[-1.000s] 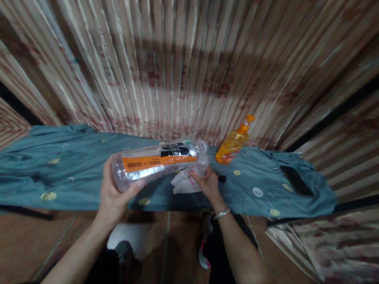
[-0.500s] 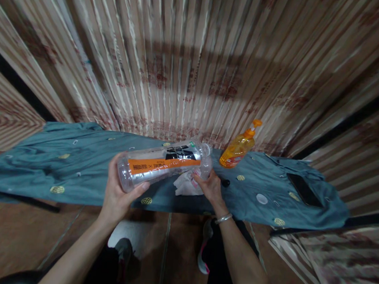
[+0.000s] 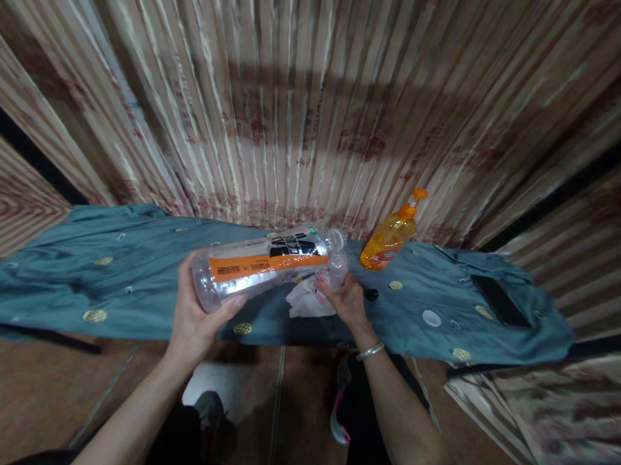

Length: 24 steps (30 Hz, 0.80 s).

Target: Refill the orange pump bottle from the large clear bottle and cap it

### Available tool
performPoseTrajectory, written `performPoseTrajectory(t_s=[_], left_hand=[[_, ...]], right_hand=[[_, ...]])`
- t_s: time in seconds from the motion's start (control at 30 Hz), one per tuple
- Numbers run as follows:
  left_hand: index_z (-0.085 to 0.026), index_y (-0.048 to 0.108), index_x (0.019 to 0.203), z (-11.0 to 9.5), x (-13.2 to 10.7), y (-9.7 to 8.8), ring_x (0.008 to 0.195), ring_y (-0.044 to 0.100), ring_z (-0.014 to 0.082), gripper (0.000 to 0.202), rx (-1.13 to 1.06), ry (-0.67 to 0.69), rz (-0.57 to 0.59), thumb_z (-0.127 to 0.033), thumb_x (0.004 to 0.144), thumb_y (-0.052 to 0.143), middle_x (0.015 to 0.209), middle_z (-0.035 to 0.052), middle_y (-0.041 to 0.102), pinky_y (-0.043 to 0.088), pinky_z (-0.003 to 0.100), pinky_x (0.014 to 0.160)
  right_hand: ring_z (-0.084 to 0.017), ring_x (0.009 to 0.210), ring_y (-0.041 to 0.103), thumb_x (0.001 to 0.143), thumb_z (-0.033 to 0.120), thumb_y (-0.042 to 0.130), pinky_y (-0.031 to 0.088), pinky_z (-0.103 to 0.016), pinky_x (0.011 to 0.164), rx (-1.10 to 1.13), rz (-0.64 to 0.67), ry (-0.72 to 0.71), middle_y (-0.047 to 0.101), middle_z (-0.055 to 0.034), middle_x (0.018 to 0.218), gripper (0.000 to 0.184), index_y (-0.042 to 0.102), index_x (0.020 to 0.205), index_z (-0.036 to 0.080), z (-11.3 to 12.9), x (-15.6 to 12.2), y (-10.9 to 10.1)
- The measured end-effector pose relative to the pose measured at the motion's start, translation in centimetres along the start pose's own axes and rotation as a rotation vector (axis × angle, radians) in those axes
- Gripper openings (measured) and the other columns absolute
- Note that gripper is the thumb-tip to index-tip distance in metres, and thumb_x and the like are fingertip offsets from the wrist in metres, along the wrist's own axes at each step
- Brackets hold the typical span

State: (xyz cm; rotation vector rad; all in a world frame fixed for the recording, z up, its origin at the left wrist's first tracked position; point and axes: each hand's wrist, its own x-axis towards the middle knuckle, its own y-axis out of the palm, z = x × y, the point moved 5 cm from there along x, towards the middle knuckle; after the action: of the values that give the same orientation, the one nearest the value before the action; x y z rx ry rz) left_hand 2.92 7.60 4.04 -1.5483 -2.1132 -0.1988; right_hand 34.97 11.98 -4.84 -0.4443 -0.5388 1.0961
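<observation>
Head view: left hand fingers clamped on base of large bottle, tilted above surface, neck to the right. Right hand fingers clamped on small clear container by that neck; whether they touch, cannot tell. White cloth beside right hand; pump bottle upright beyond

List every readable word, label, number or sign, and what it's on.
"×": orange band of the large clear bottle; characters beside it too blurred.
Black patch, same bottle: too blurred.
Label on the pump bottle: too small.
Red print on the striped curtain: too blurred.
</observation>
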Motion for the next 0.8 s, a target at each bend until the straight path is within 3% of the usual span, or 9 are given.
performPoseTrajectory(t_s=[0.13,0.3,0.43,0.8], left_hand=[[-0.024,0.056,0.140,-0.23,0.17,0.18,0.126,0.071,0.0430,0.096,-0.060,-0.051,-0.010,-0.059,0.059,0.096,0.138,0.0168,0.068,0.057,0.063,0.112],[-0.026,0.056,0.137,-0.49,0.26,0.29,0.127,0.071,0.0422,0.095,-0.063,-0.036,-0.014,-0.056,0.057,0.097,0.139,0.0158,0.068,0.057,0.063,0.113],[-0.027,0.054,0.137,-0.44,0.21,0.26,0.122,0.073,0.0407,0.096,-0.068,-0.027,-0.013,-0.058,0.057,0.097,0.136,0.0150,0.069,0.059,0.062,0.109],[-0.026,0.058,0.137,-0.53,0.20,-0.24,0.128,0.067,0.0456,0.098,-0.005,-0.020,-0.030,-0.061,0.054,0.098,0.140,0.0177,0.066,0.051,0.071,0.116]], right_hand=[[-0.037,0.103,0.083,0.078,0.046,0.091,0.068,-0.043,0.088,0.000,0.001,0.004,0.086,-0.0120,0.104,0.043,0.071,0.108,0.024,-0.18,0.03,0.01],[-0.035,0.102,0.084,0.076,0.047,0.091,0.067,-0.042,0.087,0.032,-0.012,-0.018,0.087,-0.0084,0.103,0.044,0.071,0.109,0.026,-0.19,0.07,0.01],[-0.036,0.101,0.084,0.077,0.045,0.092,0.068,-0.043,0.086,0.036,-0.010,-0.012,0.087,-0.0107,0.104,0.044,0.071,0.110,0.025,-0.37,0.10,0.07],[-0.036,0.108,0.083,0.080,0.039,0.093,0.066,-0.043,0.093,-0.055,-0.017,-0.013,0.086,-0.0124,0.110,0.047,0.072,0.118,0.022,0.01,-0.01,0.01]])
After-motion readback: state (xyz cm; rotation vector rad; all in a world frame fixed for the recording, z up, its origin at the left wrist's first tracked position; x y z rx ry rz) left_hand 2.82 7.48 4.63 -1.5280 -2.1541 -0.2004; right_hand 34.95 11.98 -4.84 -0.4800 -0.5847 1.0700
